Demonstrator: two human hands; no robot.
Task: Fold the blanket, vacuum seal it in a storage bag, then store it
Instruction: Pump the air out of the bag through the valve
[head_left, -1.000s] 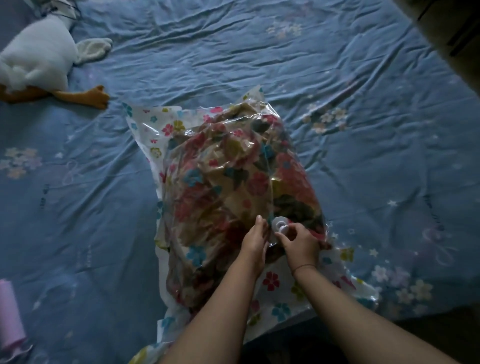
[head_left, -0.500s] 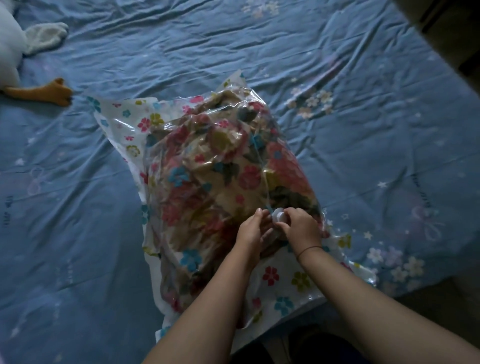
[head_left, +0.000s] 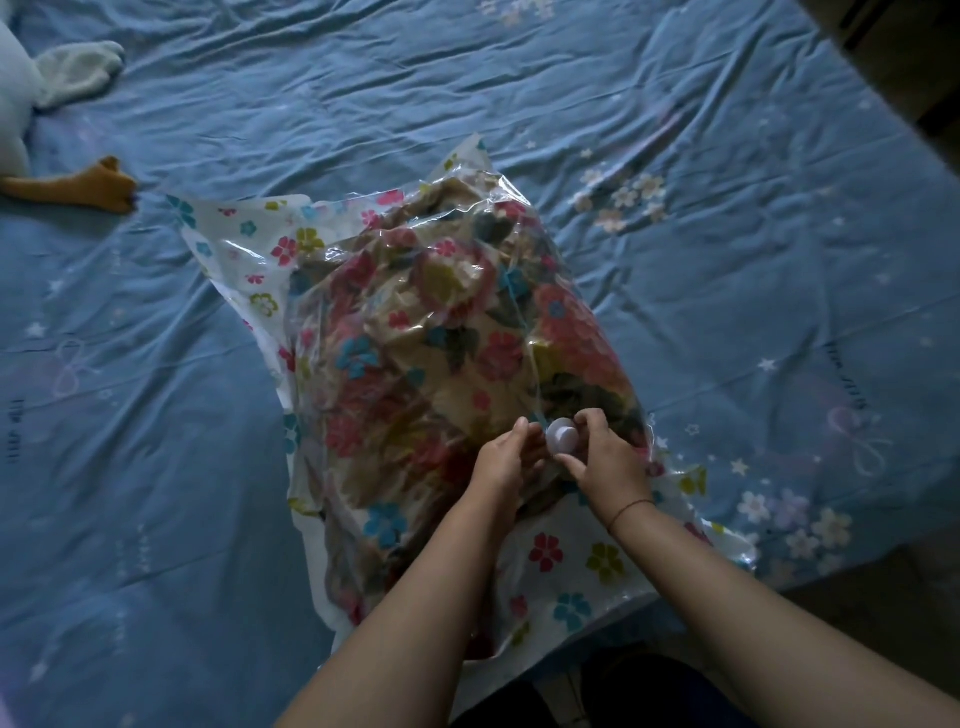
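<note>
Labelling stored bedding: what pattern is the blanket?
Floral, red and teal on tan, blanket, head view.

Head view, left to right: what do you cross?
Plush toy's orange foot → storage bag's white flowered margin → left hand → white valve cap → right hand → flower print on the blue sheet.

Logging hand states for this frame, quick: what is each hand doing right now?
Left hand: fingers curled against the storage bag beside the valve cap; grip cannot be told.
Right hand: pinches the white valve cap.
</note>
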